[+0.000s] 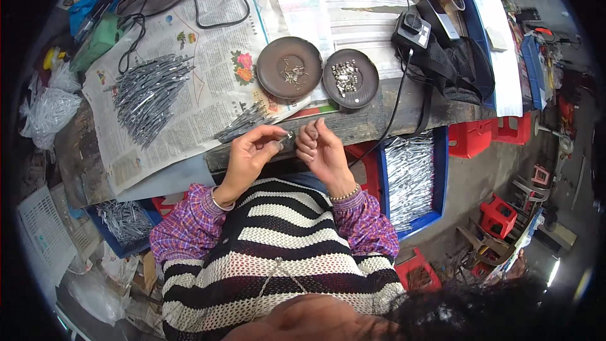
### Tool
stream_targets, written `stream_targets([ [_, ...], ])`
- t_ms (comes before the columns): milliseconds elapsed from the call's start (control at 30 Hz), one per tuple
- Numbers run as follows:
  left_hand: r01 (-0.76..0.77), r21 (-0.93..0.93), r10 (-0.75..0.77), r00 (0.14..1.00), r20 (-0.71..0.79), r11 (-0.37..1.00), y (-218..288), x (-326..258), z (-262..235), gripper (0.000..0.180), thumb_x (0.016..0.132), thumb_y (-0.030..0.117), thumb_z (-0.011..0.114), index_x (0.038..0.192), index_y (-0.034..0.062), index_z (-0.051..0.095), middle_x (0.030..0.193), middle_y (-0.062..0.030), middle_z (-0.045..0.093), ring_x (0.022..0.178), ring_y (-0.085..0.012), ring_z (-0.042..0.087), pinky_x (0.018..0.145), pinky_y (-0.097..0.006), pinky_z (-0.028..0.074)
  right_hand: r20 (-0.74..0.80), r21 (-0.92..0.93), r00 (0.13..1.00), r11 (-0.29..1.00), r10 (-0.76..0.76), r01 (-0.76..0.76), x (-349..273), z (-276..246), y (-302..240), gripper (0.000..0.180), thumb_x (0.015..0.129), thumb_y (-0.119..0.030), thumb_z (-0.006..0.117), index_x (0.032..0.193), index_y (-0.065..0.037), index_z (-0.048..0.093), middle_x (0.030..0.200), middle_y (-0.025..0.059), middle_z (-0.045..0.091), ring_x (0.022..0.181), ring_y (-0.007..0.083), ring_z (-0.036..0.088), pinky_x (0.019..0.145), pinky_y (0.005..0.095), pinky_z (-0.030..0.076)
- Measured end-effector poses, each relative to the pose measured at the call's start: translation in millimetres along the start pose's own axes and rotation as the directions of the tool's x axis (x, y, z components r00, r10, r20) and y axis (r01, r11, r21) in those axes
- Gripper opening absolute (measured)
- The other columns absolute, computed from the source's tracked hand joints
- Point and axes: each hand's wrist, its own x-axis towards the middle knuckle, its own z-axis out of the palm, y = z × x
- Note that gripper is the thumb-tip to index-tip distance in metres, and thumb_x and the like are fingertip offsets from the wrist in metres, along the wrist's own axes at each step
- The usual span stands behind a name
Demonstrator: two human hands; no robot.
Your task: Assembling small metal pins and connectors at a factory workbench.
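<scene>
Above my lap, at the bench's front edge, both hands are close together. My left hand (251, 155) is closed, thumb and forefinger pinching a small shiny metal piece (289, 136). Just to its right is my right hand (327, 156), fingers curled in and thumb up; whatever it may hold is too small to make out. Beyond the hands stand two round dark dishes. The left dish (268, 57) has small thin brass-coloured pins in it, the right dish (371, 76) small silvery round bits. A small pile of slim grey metal pieces (243, 121) lies beside my left hand.
A larger heap of slim grey metal pieces (151, 95) lies on newspaper (208, 76). Blue bins of metal parts stand low at left (148, 211) and right (442, 183). A black device (411, 28) with a cable, a dark mesh bag (464, 69) and red stools (470, 139) are to the right.
</scene>
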Motion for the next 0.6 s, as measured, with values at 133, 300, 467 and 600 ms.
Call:
stream_targets([
  [133,0.025,-0.006,-0.025,0.999,0.035,1.000,-1.7,-0.4,-4.3,0.023,0.087,0.002,0.056,0.110,-0.0022,0.057,0.101,-0.0023,0.058,0.088,-0.0064,0.054,0.079,-0.021,0.044,0.038,0.139,0.999,0.990,0.015,-0.020,0.9,-0.8,-0.9,0.038,0.098,-0.037,0.036,0.073,-0.009,0.039,0.063,-0.0007,0.033,0.054,0.0085,0.031,0.046,0.0210,0.029],
  [300,0.005,0.007,-0.005,1.000,0.022,1.000,2.5,-2.2,-1.1,0.019,0.088,0.003,0.055,0.106,-0.0025,0.059,0.100,-0.0026,0.058,0.086,-0.0067,0.053,0.077,-0.020,0.043,0.094,0.203,0.995,0.978,0.025,-0.044,1.6,-4.6,0.3,0.036,0.098,-0.037,0.039,0.075,-0.009,0.040,0.065,-0.0013,0.033,0.054,0.0085,0.031,0.047,0.0208,0.029],
  [467,-0.113,0.239,0.123,0.992,-0.029,0.965,10.0,-9.4,-11.9,0.011,0.088,0.004,0.056,0.094,-0.0014,0.064,0.087,-0.0032,0.058,0.077,-0.0060,0.052,0.066,-0.019,0.041,0.109,0.283,0.993,0.956,0.048,-0.077,2.9,-4.5,2.6,0.036,0.098,-0.036,0.038,0.075,-0.009,0.040,0.064,-0.0010,0.032,0.054,0.0089,0.031,0.047,0.0211,0.030],
  [600,-0.380,0.577,0.483,0.875,-0.027,0.723,18.5,-27.3,-38.1,0.005,0.080,0.004,0.061,0.082,-0.0001,0.065,0.077,-0.0058,0.058,0.066,-0.0119,0.053,0.057,-0.021,0.039,0.121,0.271,0.990,0.957,0.078,-0.108,5.9,-2.8,6.0,0.036,0.098,-0.036,0.038,0.075,-0.009,0.040,0.064,-0.0012,0.032,0.054,0.0088,0.031,0.047,0.0211,0.029],
])
